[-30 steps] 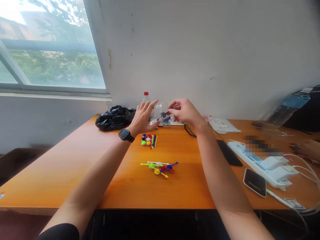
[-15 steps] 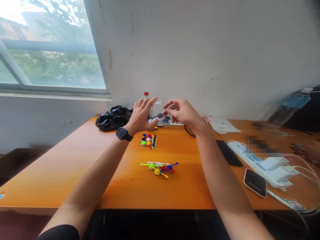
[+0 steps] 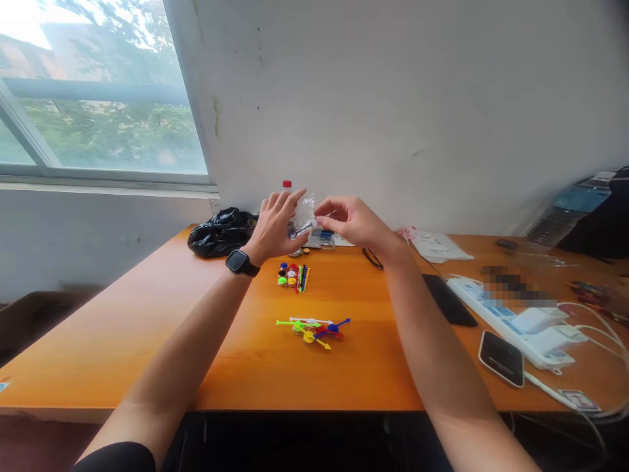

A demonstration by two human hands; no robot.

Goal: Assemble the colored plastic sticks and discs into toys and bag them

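Note:
My left hand, with a black watch on its wrist, is raised over the far part of the orange table. Its thumb and a finger pinch a small dark round piece while the other fingers point up. My right hand is close beside it, fingers pinched on a thin pale stick that joins that piece. Below the hands lies a neat set of coloured round caps and sticks. Nearer to me is a loose pile of coloured arrow-shaped sticks.
A clear plastic bag, a red-capped bottle and a black plastic bag stand by the wall. Glasses, papers, a dark flat device, a power strip with cables and a phone fill the right side.
Both hands have drifted a little left and up. My right hand has closed in on the left, bringing the stick and round piece together.

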